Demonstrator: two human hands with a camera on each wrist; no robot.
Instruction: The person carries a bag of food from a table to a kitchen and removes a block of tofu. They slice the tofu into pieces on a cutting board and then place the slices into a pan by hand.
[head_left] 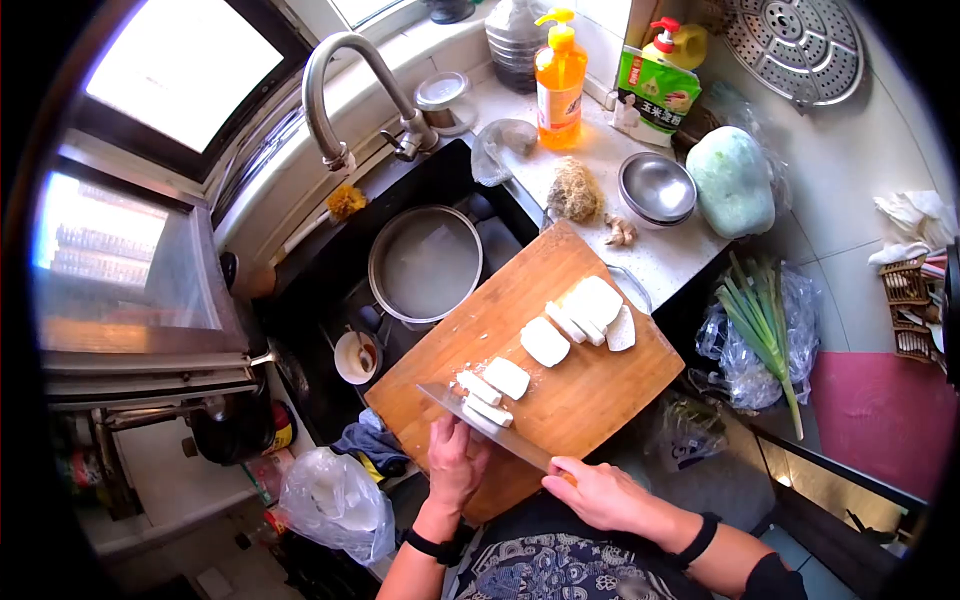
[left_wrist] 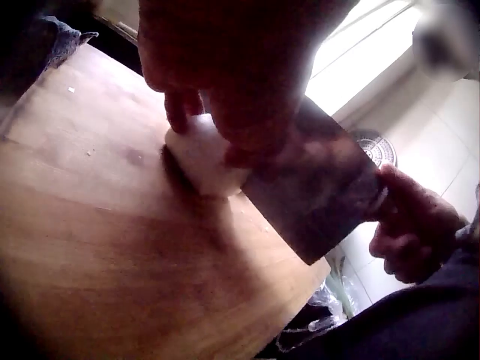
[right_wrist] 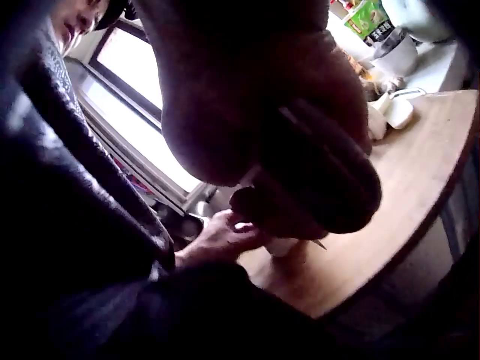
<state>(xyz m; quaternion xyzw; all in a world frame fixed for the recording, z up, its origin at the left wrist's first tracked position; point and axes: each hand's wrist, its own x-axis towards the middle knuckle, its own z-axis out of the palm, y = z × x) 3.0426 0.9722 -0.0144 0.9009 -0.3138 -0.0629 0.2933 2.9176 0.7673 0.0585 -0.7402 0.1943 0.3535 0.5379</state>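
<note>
- Gripping the handle of the knife (head_left: 505,434) with my right hand (head_left: 603,494), I have my fingers curled around its near end.
- My left hand (head_left: 458,464) pinches a white piece (left_wrist: 204,159) against the board, fingertips on it right beside the flat of the blade; how much of the piece lies under my fingers I cannot tell from the head view.
- The blade slants over the cutting board (head_left: 620,392), its tip reaching near the board's left edge and its handle end toward my body.
- Just past the blade, on the side away from me, lie white strips (head_left: 479,387) and a white block (head_left: 507,378).
- Farther up the board I have a second block (head_left: 545,342), with a group of slices (head_left: 592,301) close beside it.
- Wood shows between those slices and the right-hand edge, and more stretches from the second block down toward my right hand.
- Beyond the left edge sit a pot (head_left: 424,265) and a small bowl (head_left: 356,358); off the right-hand edge, well apart from my grip, lie green onions (head_left: 765,330).
</note>
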